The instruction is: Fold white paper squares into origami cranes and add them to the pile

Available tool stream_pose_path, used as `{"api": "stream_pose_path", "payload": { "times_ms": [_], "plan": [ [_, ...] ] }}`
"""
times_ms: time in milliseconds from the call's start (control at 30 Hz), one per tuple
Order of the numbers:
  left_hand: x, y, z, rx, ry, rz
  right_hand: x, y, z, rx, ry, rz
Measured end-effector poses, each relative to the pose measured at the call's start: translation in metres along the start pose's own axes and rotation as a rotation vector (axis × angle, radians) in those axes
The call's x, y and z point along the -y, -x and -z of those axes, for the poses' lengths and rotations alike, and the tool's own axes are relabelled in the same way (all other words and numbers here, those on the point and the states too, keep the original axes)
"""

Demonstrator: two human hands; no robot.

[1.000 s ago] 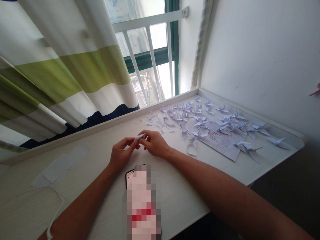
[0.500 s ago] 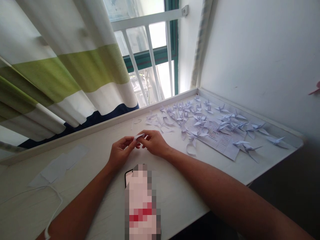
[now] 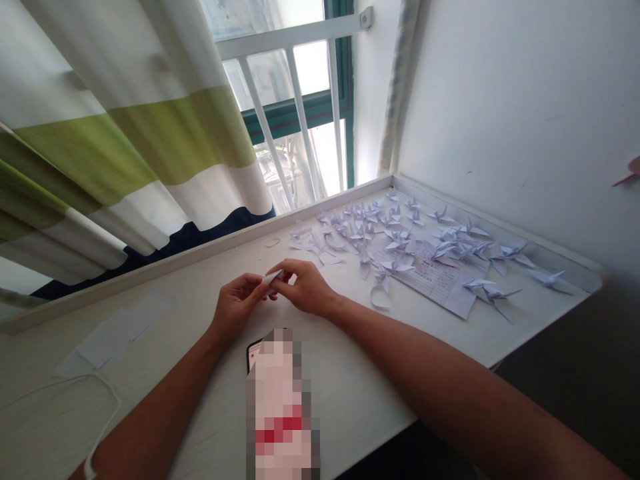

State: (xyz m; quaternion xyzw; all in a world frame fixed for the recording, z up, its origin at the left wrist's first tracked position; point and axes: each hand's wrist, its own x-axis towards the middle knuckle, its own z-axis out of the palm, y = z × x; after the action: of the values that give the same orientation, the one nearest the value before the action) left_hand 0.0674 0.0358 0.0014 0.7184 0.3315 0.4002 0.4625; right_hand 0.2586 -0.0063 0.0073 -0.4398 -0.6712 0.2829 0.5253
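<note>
Between my two hands is a small piece of folded white paper (image 3: 271,276), its pointed tip showing above the fingers. My left hand (image 3: 241,298) pinches it from the left, thumb on top. From the right, my right hand (image 3: 304,285) grips its other end with thumb and forefinger. The fingers hide most of its lower part. Just below the hands lies a phone (image 3: 254,353), mostly covered by a blurred patch. Many folded white paper cranes (image 3: 361,228) are spread over the table to the right of my right hand.
The white table (image 3: 200,407) has a raised back edge. A printed sheet (image 3: 445,293) lies under some cranes. Flat paper sheets (image 3: 107,337) and a white cable (image 3: 117,400) are at the left. A curled paper strip (image 3: 380,299) rests right of my hand. A curtain (image 3: 165,140) hangs behind.
The folded paper has tilted so that more of its pointed face shows, and my fingers have shifted slightly on it. The whole view has moved a little.
</note>
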Motion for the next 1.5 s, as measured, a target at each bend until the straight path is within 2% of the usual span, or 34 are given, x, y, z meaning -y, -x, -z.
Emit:
{"api": "stream_pose_path", "payload": {
  "times_ms": [233, 367, 533, 667, 1000, 1267, 1500],
  "plan": [
    [0.001, -0.002, 0.0, -0.004, 0.075, 0.011, 0.002, -0.001, -0.004, 0.019, -0.274, -0.091],
    [0.004, -0.002, 0.001, -0.006, 0.105, 0.044, 0.005, -0.001, -0.002, 0.055, -0.315, -0.127],
    [0.006, 0.0, 0.004, 0.001, 0.104, 0.037, 0.008, 0.0, 0.0, 0.075, -0.259, -0.107],
    [0.007, 0.0, 0.005, 0.005, 0.095, 0.05, 0.004, 0.0, -0.001, 0.04, -0.128, -0.063],
    [0.01, -0.002, 0.005, 0.021, 0.105, 0.082, 0.003, 0.0, 0.0, 0.036, 0.103, -0.062],
    [0.003, -0.003, 0.003, -0.024, 0.075, 0.036, 0.011, 0.003, 0.001, 0.064, 0.11, -0.052],
    [0.001, -0.002, -0.002, -0.003, 0.066, 0.024, 0.009, 0.002, 0.002, 0.064, 0.121, -0.049]
  ]
}}
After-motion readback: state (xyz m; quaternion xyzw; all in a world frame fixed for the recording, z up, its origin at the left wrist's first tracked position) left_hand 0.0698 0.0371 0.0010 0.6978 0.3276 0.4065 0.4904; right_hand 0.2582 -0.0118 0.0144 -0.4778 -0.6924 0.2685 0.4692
